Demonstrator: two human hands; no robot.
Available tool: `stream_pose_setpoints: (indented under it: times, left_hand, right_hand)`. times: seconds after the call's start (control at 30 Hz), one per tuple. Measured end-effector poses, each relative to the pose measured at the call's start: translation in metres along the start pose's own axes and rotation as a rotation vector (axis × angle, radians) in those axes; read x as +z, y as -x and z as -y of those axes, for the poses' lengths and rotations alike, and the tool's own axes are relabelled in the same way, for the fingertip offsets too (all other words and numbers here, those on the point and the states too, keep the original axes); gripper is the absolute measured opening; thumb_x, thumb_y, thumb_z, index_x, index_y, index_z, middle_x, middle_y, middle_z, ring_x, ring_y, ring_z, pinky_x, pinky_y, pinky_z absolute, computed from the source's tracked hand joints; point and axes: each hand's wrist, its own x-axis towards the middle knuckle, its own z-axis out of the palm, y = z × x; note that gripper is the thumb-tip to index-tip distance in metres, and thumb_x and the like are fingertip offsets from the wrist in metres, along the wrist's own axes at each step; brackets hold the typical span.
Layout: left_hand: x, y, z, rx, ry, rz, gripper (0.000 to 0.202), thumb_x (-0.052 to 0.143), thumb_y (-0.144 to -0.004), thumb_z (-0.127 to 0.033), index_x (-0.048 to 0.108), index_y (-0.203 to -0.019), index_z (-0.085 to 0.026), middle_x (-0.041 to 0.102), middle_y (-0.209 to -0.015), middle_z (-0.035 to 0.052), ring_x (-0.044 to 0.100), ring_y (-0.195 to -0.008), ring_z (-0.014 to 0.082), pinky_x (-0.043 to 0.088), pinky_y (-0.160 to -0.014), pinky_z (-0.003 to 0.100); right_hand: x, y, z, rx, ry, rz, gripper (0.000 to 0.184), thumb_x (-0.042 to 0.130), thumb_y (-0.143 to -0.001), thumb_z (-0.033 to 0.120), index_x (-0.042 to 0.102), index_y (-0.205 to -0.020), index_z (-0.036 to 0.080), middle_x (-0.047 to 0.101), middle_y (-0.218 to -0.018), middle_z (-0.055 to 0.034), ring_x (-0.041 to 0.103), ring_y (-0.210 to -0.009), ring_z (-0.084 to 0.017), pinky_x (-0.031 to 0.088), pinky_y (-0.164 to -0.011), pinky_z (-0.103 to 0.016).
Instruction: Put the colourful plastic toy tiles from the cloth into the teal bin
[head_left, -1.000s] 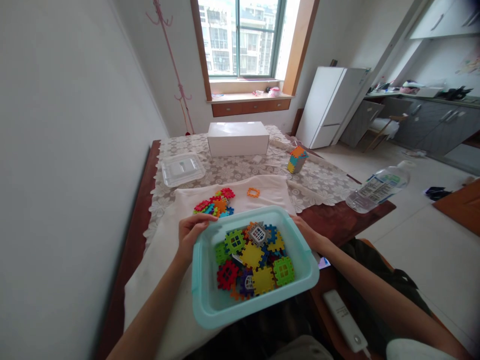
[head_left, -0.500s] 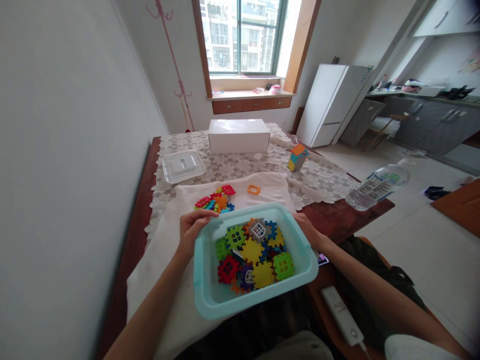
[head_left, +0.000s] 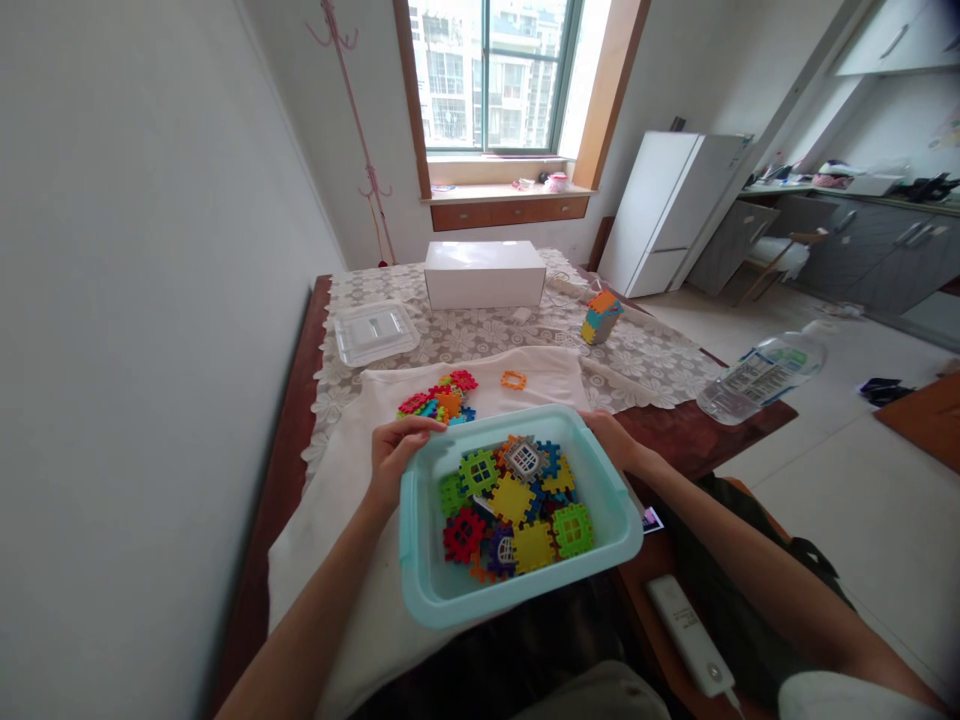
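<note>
A pale turquoise plastic basin (head_left: 630,535) is held between my two hands near the table's front edge. Inside lie several interlocking plastic tiles (head_left: 512,497) in yellow, green, red, blue, purple and grey, some with window cut-outs. My left hand (head_left: 397,450) grips the basin's far left rim, thumb and fingers closed on it. At the far right side, my right hand (head_left: 611,440) holds the rim, its fingers partly hidden behind the basin. Just beyond the basin sits a pile of coloured tiles (head_left: 442,400), with an orange frame piece (head_left: 514,380) apart from it on the white cloth.
A clear lid (head_left: 375,333) lies at the left on the lace tablecloth (head_left: 480,335). A white box (head_left: 486,277) stands at the back. An assembled tile block (head_left: 601,318) and a plastic bottle (head_left: 761,375) are on the right. A white power strip (head_left: 691,633) lies lower right.
The view has shifted slightly, so everything appears a little further right. Both hands keep hold of the basin, and the tiles inside look unchanged.
</note>
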Motion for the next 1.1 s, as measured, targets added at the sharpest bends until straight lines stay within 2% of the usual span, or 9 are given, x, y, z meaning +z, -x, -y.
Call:
stream_pose_setpoints:
  times: [0.07, 0.17, 0.23, 0.4, 0.5, 0.6, 0.7, 0.9, 1.1]
  left_hand:
    - [-0.001, 0.0, 0.001, 0.005, 0.003, 0.0, 0.016, 0.08, -0.07, -0.032, 0.092, -0.075, -0.022, 0.083, -0.074, 0.0065, 0.068, -0.062, 0.0175, 0.051, -0.058, 0.024]
    - [-0.002, 0.0, 0.003, -0.005, 0.009, 0.001, 0.017, 0.08, -0.071, -0.033, 0.092, -0.077, -0.022, 0.083, -0.074, 0.0067, 0.068, -0.063, 0.018, 0.05, -0.058, 0.024]
    - [-0.003, 0.0, 0.005, -0.014, 0.011, 0.005, 0.018, 0.08, -0.071, -0.034, 0.092, -0.078, -0.022, 0.083, -0.075, 0.0071, 0.069, -0.064, 0.0183, 0.05, -0.058, 0.024]
    - [-0.007, -0.001, 0.007, -0.004, -0.036, 0.01, 0.02, 0.079, -0.073, -0.035, 0.092, -0.078, -0.021, 0.083, -0.074, 0.0081, 0.069, -0.066, 0.0207, 0.049, -0.058, 0.026]
    - [-0.007, 0.0, 0.006, 0.003, -0.067, 0.011, 0.019, 0.079, -0.074, -0.035, 0.091, -0.077, -0.021, 0.082, -0.073, 0.008, 0.07, -0.068, 0.0217, 0.049, -0.059, 0.026]
    - [-0.004, 0.001, 0.004, -0.015, -0.045, -0.015, 0.02, 0.079, -0.073, -0.036, 0.091, -0.077, -0.02, 0.083, -0.074, 0.0084, 0.068, -0.063, 0.0209, 0.05, -0.057, 0.027]
    - [-0.001, 0.002, 0.002, -0.022, -0.043, -0.041, 0.02, 0.079, -0.071, -0.036, 0.091, -0.076, -0.021, 0.083, -0.074, 0.0087, 0.068, -0.062, 0.0212, 0.051, -0.056, 0.028]
    - [0.001, 0.0, -0.002, -0.028, -0.07, -0.044, 0.021, 0.078, -0.068, -0.036, 0.091, -0.074, -0.021, 0.079, -0.066, 0.0072, 0.062, -0.056, 0.0179, 0.045, -0.051, 0.026]
    - [0.0, -0.003, -0.001, -0.014, -0.091, -0.035, 0.019, 0.078, -0.068, -0.035, 0.092, -0.073, -0.022, 0.078, -0.065, 0.0063, 0.059, -0.055, 0.0163, 0.043, -0.051, 0.025]
  right_hand:
    - [-0.006, -0.023, 0.006, 0.03, -0.011, -0.105, 0.031, 0.069, -0.089, 0.036, 0.085, -0.111, 0.019, 0.082, -0.092, -0.0041, 0.066, -0.075, -0.02, 0.052, -0.073, -0.032]
    - [-0.007, -0.07, 0.009, 0.085, -0.028, -0.268, 0.038, 0.065, -0.098, 0.046, 0.086, -0.118, 0.02, 0.078, -0.082, -0.0033, 0.055, -0.062, -0.016, 0.044, -0.062, -0.031]
    - [-0.002, -0.103, 0.005, 0.074, -0.064, -0.346, 0.041, 0.062, -0.1, 0.047, 0.085, -0.119, 0.019, 0.08, -0.089, -0.0053, 0.059, -0.066, -0.018, 0.046, -0.064, -0.031]
    - [0.022, -0.153, -0.019, 0.038, -0.05, -0.184, 0.051, 0.058, -0.104, 0.059, 0.083, -0.123, 0.02, 0.083, -0.12, -0.0136, 0.075, -0.103, -0.028, 0.06, -0.092, -0.039]
    - [0.029, -0.154, -0.034, 0.027, -0.031, -0.193, 0.053, 0.044, -0.111, 0.06, 0.081, -0.117, 0.021, 0.081, -0.126, -0.0144, 0.074, -0.118, -0.03, 0.056, -0.108, -0.046]
    - [0.022, -0.145, -0.04, 0.056, 0.017, -0.226, 0.049, 0.039, -0.113, 0.055, 0.075, -0.108, 0.023, 0.08, -0.113, -0.0105, 0.073, -0.109, -0.027, 0.056, -0.103, -0.043]
    - [0.008, -0.135, -0.038, 0.058, 0.146, -0.175, 0.032, 0.051, -0.108, 0.048, 0.069, -0.099, 0.022, 0.076, -0.105, -0.0087, 0.07, -0.099, -0.025, 0.055, -0.093, -0.04]
    - [0.001, -0.127, -0.033, 0.017, 0.29, 0.055, 0.021, 0.076, -0.095, 0.038, 0.066, -0.106, 0.023, 0.075, -0.117, -0.0097, 0.068, -0.111, -0.029, 0.052, -0.1, -0.043]
    - [0.003, -0.131, -0.026, 0.056, 0.246, -0.038, 0.014, 0.074, -0.096, 0.029, 0.062, -0.096, 0.023, 0.073, -0.107, -0.0072, 0.068, -0.099, -0.025, 0.051, -0.091, -0.038]
